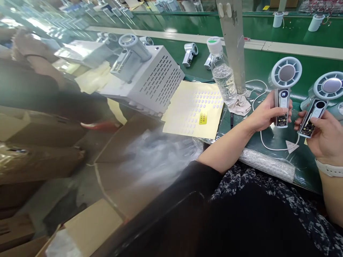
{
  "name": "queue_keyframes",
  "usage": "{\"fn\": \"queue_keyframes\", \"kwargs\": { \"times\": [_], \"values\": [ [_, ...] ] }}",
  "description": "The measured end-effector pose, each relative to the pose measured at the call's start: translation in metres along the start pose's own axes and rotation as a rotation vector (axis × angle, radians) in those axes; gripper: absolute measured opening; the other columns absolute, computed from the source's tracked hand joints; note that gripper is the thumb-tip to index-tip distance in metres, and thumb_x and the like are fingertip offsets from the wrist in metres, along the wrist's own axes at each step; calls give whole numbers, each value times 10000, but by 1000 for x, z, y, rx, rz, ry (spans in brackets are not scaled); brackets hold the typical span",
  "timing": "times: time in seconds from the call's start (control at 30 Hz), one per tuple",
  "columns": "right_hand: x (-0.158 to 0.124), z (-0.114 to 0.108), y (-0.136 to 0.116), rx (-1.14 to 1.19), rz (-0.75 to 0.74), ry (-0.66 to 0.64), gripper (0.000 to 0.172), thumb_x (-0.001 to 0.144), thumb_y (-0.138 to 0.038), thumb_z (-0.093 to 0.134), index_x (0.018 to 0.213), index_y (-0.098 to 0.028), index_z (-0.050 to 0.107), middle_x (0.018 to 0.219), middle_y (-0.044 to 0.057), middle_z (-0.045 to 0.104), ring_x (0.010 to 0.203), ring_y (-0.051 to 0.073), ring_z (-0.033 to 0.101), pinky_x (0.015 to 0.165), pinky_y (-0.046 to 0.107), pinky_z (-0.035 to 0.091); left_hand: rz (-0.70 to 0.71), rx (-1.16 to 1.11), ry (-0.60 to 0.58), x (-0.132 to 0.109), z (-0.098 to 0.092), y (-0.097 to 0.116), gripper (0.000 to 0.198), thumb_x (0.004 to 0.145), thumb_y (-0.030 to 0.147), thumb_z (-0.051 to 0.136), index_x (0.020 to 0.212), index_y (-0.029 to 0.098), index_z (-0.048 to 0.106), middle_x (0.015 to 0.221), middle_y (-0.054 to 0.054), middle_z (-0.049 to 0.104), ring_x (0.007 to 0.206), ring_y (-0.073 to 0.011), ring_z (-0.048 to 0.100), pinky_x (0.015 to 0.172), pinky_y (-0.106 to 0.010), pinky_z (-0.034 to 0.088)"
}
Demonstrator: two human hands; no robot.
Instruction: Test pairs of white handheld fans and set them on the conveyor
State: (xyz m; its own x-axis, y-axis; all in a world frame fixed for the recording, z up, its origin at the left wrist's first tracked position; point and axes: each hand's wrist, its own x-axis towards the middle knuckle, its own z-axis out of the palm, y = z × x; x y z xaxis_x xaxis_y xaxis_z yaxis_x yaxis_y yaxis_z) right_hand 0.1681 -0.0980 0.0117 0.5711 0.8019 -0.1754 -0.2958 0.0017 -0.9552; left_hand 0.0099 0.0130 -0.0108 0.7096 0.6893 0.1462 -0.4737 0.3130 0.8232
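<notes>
Two pale blue handheld fans are in my hands at the right side of the head view. My left hand (268, 112) grips one handheld fan (282, 94) by its handle, thumb near the bare circuit board at the bottom; its small display reads 20. My right hand (321, 134) grips another handheld fan (317, 107), tilted to the right, with its display dark and its circuit board exposed too. Both fan heads point upward. A white cable (268, 148) loops on the green table below them, by a small white triangular tag (291, 146).
A water bottle (223, 75) stands on a cloth (239, 105) by a metal post (233, 43). Left of it lie a yellow sticker sheet (187, 117) and a slotted white box (160, 78) with fans on top. A co-worker's arm (40, 57) is at far left. Cardboard boxes (34, 160) sit below.
</notes>
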Motion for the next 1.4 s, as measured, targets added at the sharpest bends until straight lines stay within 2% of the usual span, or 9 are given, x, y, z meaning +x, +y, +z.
{"fn": "queue_keyframes", "kwargs": {
  "times": [0.1, 0.27, 0.37, 0.47, 0.8, 0.97, 1.1, 1.23, 1.4],
  "values": [
    [2, -2, 1, -1, -1, -7, 307, 545, -306, 841, 841, -233, 804, 868, 29, 816, 726, 189, 732, 562, 298, 648, -18, 8, 33, 2, 0, -2, 654, 746, 366, 952, 1201, 263, 494, 1021, 38, 675, 874, -152, 680, 784, -370, 604],
    [6, -6, 7, 5, -34, -24, 247, 699, -347, 773, 917, -233, 785, 795, 25, 757, 627, 181, 668, 478, 297, 580, -46, 27, 106, 1, 4, 2, 619, 804, 447, 929, 1187, 267, 477, 997, 51, 658, 814, -124, 650, 744, -341, 575],
    [4, -5, 8, -14, -105, -56, 181, 745, -346, 776, 891, -240, 756, 808, 24, 756, 615, 174, 660, 477, 295, 576, -74, 47, 28, -4, 6, 5, 635, 807, 472, 938, 1197, 271, 478, 1017, 46, 668, 833, -131, 673, 765, -344, 586],
    [2, -5, 7, -18, -116, -99, 188, 735, -368, 799, 864, -243, 743, 829, 33, 767, 622, 184, 672, 480, 306, 590, -99, 88, -43, -4, 4, 2, 658, 807, 513, 948, 1208, 271, 484, 1038, 40, 676, 843, -139, 688, 763, -342, 587],
    [8, -8, 19, -11, -133, -81, 107, 814, -343, 788, 863, -253, 758, 858, 24, 767, 629, 178, 625, 498, 311, 611, -99, 127, -60, -1, -1, -4, 729, 817, 613, 1003, 1205, 262, 496, 1111, 2, 699, 928, -172, 713, 895, -400, 634],
    [6, -4, 17, -10, -109, -57, 127, 764, -330, 769, 861, -249, 785, 829, 36, 755, 638, 201, 638, 522, 356, 624, -110, 137, -29, 1, -6, -11, 697, 846, 593, 961, 1273, 273, 512, 1084, 1, 709, 898, -194, 726, 887, -425, 636],
    [3, -2, 15, -28, -113, -83, 142, 758, -333, 770, 880, -261, 782, 831, 35, 750, 625, 216, 634, 583, 441, 664, -111, 169, -24, 3, -9, -15, 666, 864, 565, 932, 1305, 272, 528, 1152, -27, 744, 935, -220, 764, 972, -477, 642],
    [3, -4, 14, -47, -109, -78, 142, 761, -330, 745, 881, -260, 770, 846, 44, 753, 650, 226, 654, 510, 381, 578, -90, 248, -20, 2, -9, -11, 641, 893, 607, 928, 1277, 262, 549, 1256, -68, 767, 993, -241, 800, 1005, -477, 633],
    [3, -4, 13, -27, -120, -66, 188, 755, -340, 752, 907, -234, 785, 861, 58, 734, 676, 218, 661, 512, 356, 547, -75, 273, 25, -3, -6, -6, 864, 790, 631, 1044, 1384, 254, 543, 1323, -101, 773, 1084, -276, 842, 1028, -460, 638]
  ]
}}
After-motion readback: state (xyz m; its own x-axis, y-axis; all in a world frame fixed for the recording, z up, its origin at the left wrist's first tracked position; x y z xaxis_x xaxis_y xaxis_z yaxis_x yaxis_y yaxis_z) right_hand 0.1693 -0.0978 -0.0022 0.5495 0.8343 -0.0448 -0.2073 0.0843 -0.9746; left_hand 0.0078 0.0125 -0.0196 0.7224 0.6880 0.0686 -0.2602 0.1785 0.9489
